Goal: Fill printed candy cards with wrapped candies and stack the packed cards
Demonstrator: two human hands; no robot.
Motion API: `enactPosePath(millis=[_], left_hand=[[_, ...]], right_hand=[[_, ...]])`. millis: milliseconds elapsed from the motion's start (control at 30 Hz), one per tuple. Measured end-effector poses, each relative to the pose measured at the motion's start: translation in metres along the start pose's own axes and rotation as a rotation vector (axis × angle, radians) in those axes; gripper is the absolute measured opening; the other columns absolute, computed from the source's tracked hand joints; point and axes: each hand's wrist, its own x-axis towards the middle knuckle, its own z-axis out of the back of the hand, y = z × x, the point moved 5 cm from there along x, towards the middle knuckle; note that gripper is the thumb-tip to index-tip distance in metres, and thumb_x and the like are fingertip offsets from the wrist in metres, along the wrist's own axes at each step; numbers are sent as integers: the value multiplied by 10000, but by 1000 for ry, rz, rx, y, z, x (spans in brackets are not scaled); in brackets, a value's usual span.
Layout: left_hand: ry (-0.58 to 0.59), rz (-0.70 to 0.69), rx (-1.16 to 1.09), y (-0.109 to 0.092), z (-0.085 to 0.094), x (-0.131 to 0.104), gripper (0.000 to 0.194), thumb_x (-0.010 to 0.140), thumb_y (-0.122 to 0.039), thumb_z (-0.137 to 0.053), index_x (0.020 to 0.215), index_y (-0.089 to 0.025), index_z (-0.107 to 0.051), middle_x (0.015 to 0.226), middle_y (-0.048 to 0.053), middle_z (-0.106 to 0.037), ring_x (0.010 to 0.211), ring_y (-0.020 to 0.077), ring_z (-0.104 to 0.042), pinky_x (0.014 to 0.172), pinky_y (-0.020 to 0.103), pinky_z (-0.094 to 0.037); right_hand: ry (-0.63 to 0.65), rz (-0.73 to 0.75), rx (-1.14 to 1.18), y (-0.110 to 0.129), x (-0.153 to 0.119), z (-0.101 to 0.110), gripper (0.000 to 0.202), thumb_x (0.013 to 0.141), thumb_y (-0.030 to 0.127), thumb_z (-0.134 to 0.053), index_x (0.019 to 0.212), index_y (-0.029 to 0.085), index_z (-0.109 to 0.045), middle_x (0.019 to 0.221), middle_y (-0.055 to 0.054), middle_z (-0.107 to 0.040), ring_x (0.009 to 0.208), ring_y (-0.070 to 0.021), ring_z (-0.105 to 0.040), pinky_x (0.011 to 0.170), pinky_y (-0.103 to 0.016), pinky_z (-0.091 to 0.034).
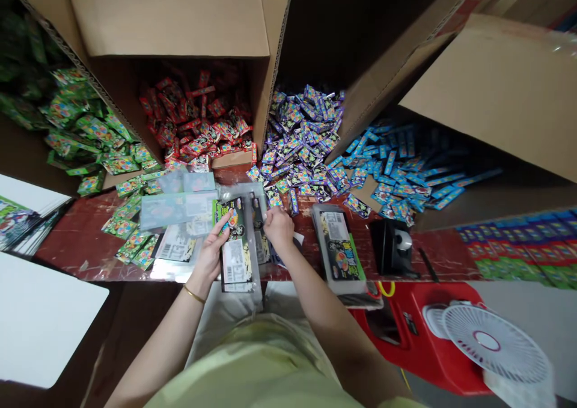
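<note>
My left hand [213, 250] is closed on a clear plastic bag with a black, green and white printed card [236, 258], thumb and fingers over its left side. At the right edge of the plastic, my right hand [278, 229] has its fingers curled in a pinch; a clear bag edge runs up to the fingertips. Part of another dark printed card [261, 240] shows between the hands. Left of my left hand lie overlapping clear bags [175, 210] and green candy packets [130, 222]. To the right rests a stack of bagged cards [337, 246].
Open cardboard boxes spill red packets [198, 131], purple packets [302, 143], blue packets [396, 167] and green packets [94, 125] onto the red table [81, 234]. A black tape dispenser [391, 249] stands at the right. Below are a red stool [433, 354] and white fan [496, 342].
</note>
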Motion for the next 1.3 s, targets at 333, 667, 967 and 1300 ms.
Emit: enactPosePath(millis=[333, 667, 967, 1300], left_hand=[[62, -15, -156, -9, 5, 1, 605, 815, -301, -665, 1386, -335, -467, 1345, 17, -594, 1279, 273, -509, 1092, 446, -411], [27, -82, -37, -19, 20, 9, 599, 810, -351, -670, 1368, -411, -462, 1447, -41, -486, 1332, 263, -447, 1131, 443, -360], [44, -72, -189, -27, 31, 24, 597, 816, -291, -672, 1371, -366, -467, 1304, 7, -626, 1325, 271, -455, 1130, 540, -328], [30, -86, -139, -38, 30, 24, 589, 808, -281, -679, 1360, -354, -487, 1374, 16, -569, 1313, 277, -469, 1129, 504, -343]], right_hand=[[-8, 206, -126, 43, -3, -14, 279, 982, 228, -308, 1025, 182, -579, 1070, -87, -631, 784, -187, -618, 642, -274, -377], [33, 262, -51, 74, -19, -36, 230, 971, 209, -349, 1032, 211, -571, 1081, -72, -640, 852, -191, -626, 707, -287, -434], [-93, 122, 514, 23, 9, -21, 189, 874, 186, -440, 837, 164, -625, 844, -50, -661, 836, -173, -608, 791, -251, -453], [87, 16, 543, 12, 30, -43, 108, 717, 134, -583, 641, 156, -656, 673, -38, -675, 665, -162, -634, 658, -240, -477]])
